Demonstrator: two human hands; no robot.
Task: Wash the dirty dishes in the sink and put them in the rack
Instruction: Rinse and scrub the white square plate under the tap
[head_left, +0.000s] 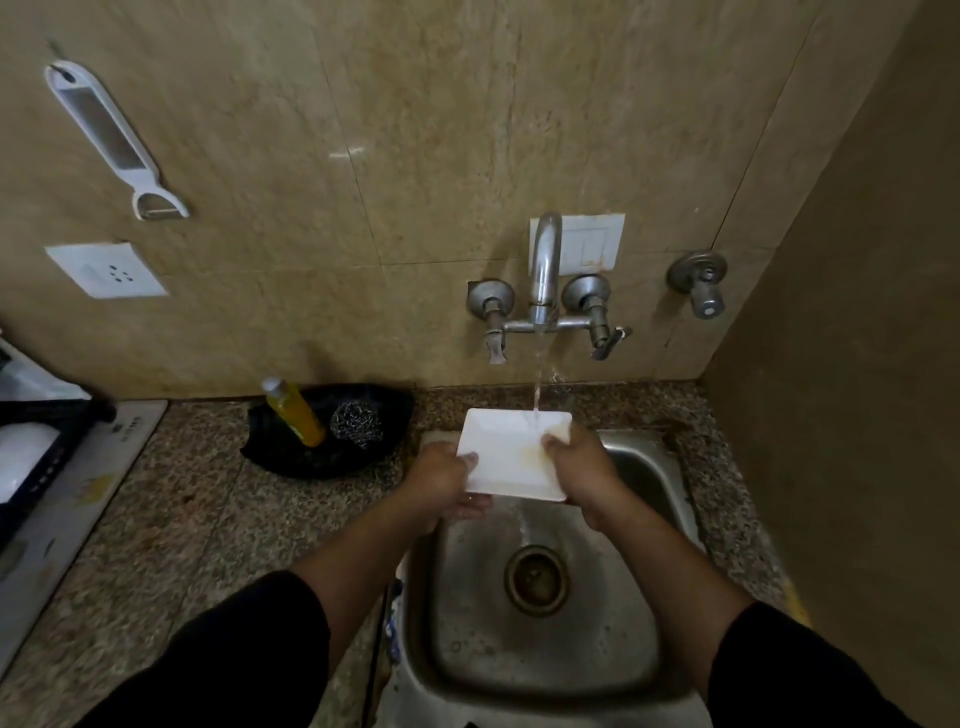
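Observation:
A white rectangular plate (506, 449) is held over the steel sink (540, 644), under water running from the tap (544, 270). A yellowish stain shows on the plate's right half. My left hand (441, 486) grips the plate's left edge, thumb on top. My right hand (579, 467) holds the right edge, with its thumb on the stained face. The stream lands near the plate's far right corner and runs off into the sink toward the drain (535, 574).
A black tray (291, 447) left of the sink holds a yellow soap bottle (296, 413) and a steel scrubber (357, 423). A dark rack (36, 457) with white dishes stands at the far left. Granite counter (171, 509) lies between. A peeler (111, 140) hangs on the wall.

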